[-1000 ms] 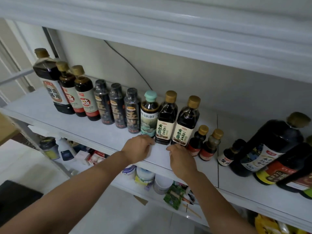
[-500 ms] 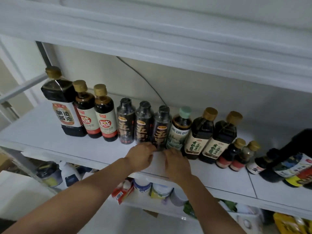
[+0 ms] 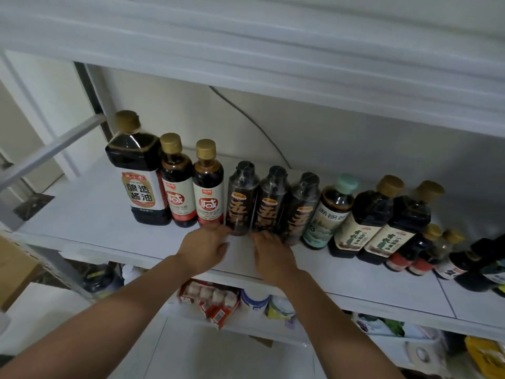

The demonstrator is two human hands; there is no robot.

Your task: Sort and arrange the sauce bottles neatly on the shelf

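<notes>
A row of sauce bottles stands on the white shelf (image 3: 103, 228). From the left come a large soy bottle (image 3: 138, 184), two red-label bottles (image 3: 209, 195), three black-capped wrapped bottles (image 3: 272, 203), a teal-capped bottle (image 3: 330, 214), two gold-capped dark bottles (image 3: 363, 222) and small bottles (image 3: 415, 250). My left hand (image 3: 203, 248) rests on the shelf with its fingertips at the base of the first black-capped bottle (image 3: 241, 198). My right hand (image 3: 273, 253) touches the bases of the second and third. Neither hand grips a bottle.
More dark bottles (image 3: 481, 269) lean or lie at the shelf's far right. The upper shelf (image 3: 273, 50) hangs low over the caps. A cable (image 3: 246, 119) runs down the back wall. The lower shelf holds packets and tubs (image 3: 218, 299).
Both hands have moved left along the row, from the teal-capped and gold-capped bottles to the three black-capped ones. The view has followed them leftward.
</notes>
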